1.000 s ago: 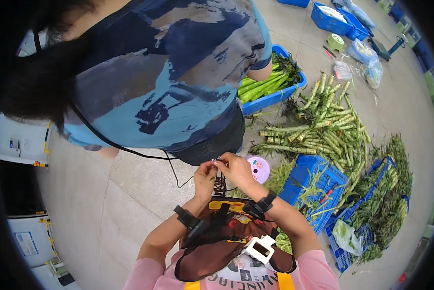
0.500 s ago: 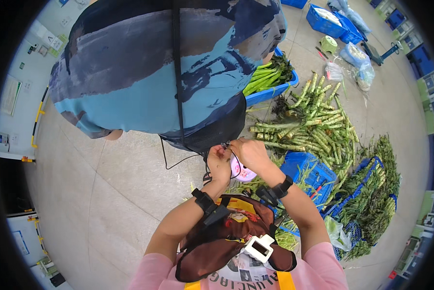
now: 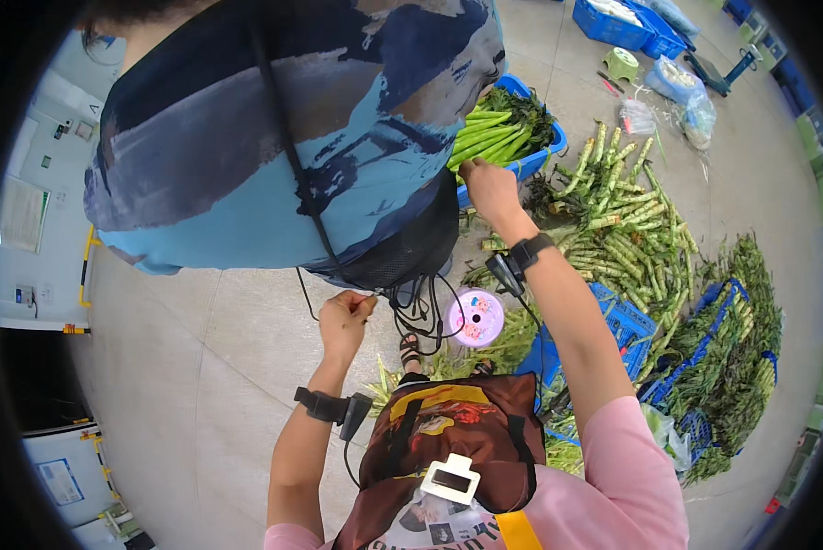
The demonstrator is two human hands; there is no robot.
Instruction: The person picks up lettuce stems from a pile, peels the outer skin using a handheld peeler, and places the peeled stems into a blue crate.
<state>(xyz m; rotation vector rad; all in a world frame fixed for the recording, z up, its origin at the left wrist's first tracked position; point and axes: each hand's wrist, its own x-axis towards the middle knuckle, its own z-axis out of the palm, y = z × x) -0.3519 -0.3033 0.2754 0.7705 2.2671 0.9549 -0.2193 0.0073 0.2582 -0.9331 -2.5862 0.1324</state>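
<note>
In front of me a person's back [image 3: 237, 174] is bent over, in a blue and grey patterned top with a thin black strap across it. Below the top hangs a black mesh pouch [image 3: 407, 240], from which a bundle of black cables [image 3: 421, 307] dangles in loops. My left hand [image 3: 344, 321] is pinched at the pouch's lower left edge, beside the cables; what its fingertips hold is too small to name. My right hand [image 3: 492, 190] is raised on the pouch's right side, fingers curled, in front of a blue crate of green stalks [image 3: 489, 137]. Its fingertips are partly hidden.
A round pink-purple stool [image 3: 476, 317] stands below the cables. To its right lie a blue crate [image 3: 613, 321], a heap of pale green stalks [image 3: 622, 220] and leafy bundles [image 3: 732, 367]. Farther back are blue tubs [image 3: 613, 27], plastic bags [image 3: 691, 105] and a green stool [image 3: 621, 64].
My hands, together at the pouch before, have parted: the right went up and rightward, the left moved leftward. The cables now show hanging in loops. The person's back has shifted left in view.
</note>
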